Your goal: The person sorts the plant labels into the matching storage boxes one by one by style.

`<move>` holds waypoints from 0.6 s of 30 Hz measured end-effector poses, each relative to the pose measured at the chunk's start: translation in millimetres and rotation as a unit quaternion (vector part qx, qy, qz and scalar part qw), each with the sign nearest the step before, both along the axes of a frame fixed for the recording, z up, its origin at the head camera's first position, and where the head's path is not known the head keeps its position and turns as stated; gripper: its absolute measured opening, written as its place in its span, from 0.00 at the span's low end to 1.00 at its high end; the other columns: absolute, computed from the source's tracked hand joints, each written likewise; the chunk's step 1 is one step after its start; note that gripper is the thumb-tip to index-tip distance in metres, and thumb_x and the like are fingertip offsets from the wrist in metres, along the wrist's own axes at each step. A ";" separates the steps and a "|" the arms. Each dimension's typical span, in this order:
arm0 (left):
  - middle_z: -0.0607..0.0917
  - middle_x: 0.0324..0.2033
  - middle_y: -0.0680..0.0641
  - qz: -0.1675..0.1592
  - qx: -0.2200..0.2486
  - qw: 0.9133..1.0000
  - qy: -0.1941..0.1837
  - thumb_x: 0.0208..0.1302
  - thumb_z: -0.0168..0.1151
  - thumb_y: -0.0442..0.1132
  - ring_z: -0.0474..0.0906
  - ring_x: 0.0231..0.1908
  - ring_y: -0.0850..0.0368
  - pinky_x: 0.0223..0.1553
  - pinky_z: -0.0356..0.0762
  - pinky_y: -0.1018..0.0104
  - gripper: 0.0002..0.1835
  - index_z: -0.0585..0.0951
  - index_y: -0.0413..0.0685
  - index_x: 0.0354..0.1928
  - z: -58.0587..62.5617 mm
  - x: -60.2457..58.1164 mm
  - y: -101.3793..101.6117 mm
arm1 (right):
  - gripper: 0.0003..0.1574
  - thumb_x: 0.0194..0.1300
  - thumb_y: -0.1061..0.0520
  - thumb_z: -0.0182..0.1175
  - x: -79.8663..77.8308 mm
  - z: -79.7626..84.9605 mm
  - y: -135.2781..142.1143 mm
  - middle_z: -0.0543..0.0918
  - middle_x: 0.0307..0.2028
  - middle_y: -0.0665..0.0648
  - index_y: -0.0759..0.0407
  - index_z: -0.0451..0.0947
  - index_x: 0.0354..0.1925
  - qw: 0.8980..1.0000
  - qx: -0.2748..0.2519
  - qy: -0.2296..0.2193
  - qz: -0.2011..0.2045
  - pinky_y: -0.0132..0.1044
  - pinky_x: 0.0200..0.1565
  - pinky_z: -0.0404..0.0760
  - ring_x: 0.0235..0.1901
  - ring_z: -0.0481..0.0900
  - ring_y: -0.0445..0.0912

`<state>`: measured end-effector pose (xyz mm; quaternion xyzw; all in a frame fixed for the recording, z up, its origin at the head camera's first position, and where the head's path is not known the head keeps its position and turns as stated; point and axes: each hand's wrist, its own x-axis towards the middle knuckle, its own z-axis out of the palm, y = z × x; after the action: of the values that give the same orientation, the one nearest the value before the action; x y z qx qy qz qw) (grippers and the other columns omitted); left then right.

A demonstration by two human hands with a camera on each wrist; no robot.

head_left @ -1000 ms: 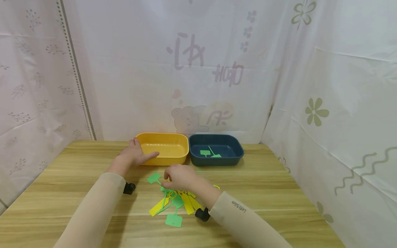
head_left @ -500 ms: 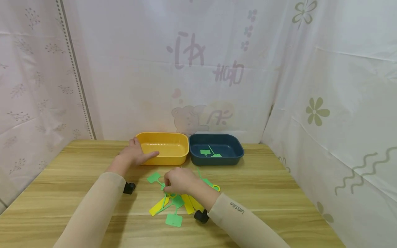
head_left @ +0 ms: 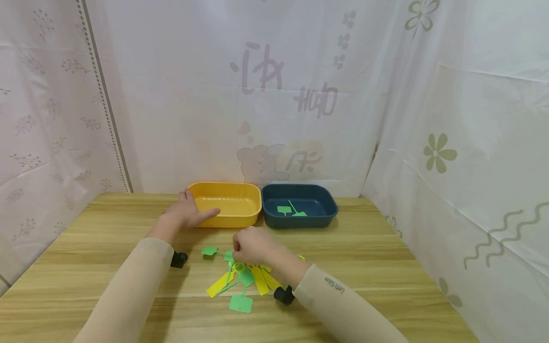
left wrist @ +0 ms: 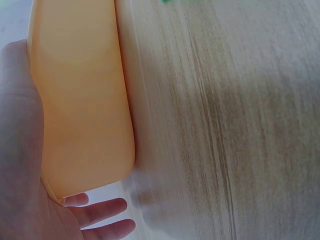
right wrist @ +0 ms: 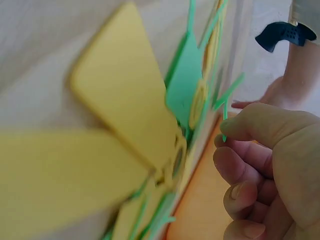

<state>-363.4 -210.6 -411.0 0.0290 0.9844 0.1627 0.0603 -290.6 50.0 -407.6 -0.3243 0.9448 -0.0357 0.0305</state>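
Note:
My left hand [head_left: 182, 213] rests on the left corner of a yellow plastic bin [head_left: 242, 221]. Its thumb lies along the front rim, while in the left wrist view the straight fingers [left wrist: 107, 212] reach past the bin's end. Over a loose pile, my right hand [head_left: 254, 245] pinches the thin stem of a green tag [right wrist: 231, 91] between thumb and forefinger; its other fingers are curled. Yellow tags [head_left: 259, 281] with ring ends and green tags [head_left: 241, 303] with thin stems overlap in the pile, partly hidden by the right hand and forearm.
Right beside the yellow bin stands a dark blue bin [head_left: 317, 221], with green tags [head_left: 284, 209] inside. Both stand at the back of a wooden table [head_left: 364, 286], before a patterned curtain [head_left: 206, 95]. Black wrist cameras [head_left: 284, 295] sit at both wrists.
My right hand has closed on a green tag's stem and shifted slightly right. The green tag at the pile's left has tilted and moved. The left hand stays on the yellow bin.

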 end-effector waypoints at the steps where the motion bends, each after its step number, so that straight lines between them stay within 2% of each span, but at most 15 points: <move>1: 0.43 0.83 0.17 -0.001 0.002 1.000 0.003 0.66 0.45 0.88 0.71 0.69 0.17 0.71 0.74 0.30 0.80 0.32 0.18 0.82 -0.1 0.2 -0.3 | 0.08 0.70 0.47 0.70 -0.9 2.3 2.3 0.81 0.25 0.38 0.40 0.85 0.32 1.000 -0.001 0.006 0.000 0.34 0.28 0.74 0.25 0.76 0.37; 10: 0.42 0.83 0.17 -0.003 0.007 1.000 0.005 0.64 0.43 0.90 0.67 0.73 0.16 0.74 0.71 0.30 0.81 0.31 0.19 0.82 0.2 2.1 -1.4 | 0.06 0.73 0.46 0.70 -6.3 25.9 21.7 0.84 0.29 0.39 0.42 0.87 0.36 0.999 -0.034 0.015 -0.015 0.34 0.30 0.76 0.27 0.77 0.39; 18: 0.40 0.83 0.18 0.000 0.006 1.000 -0.004 0.62 0.42 0.92 0.66 0.73 0.15 0.75 0.70 0.29 0.82 0.30 0.20 0.82 -2.1 -0.8 -1.6 | 0.06 0.73 0.48 0.68 -10.7 51.3 41.8 0.85 0.31 0.41 0.44 0.86 0.36 0.996 -0.074 0.047 -0.032 0.35 0.33 0.80 0.31 0.80 0.39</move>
<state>-364.2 -212.2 -413.1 0.0292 0.9832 0.1687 0.0639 -301.3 91.8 -356.3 -0.2970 0.9497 -0.0911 -0.0389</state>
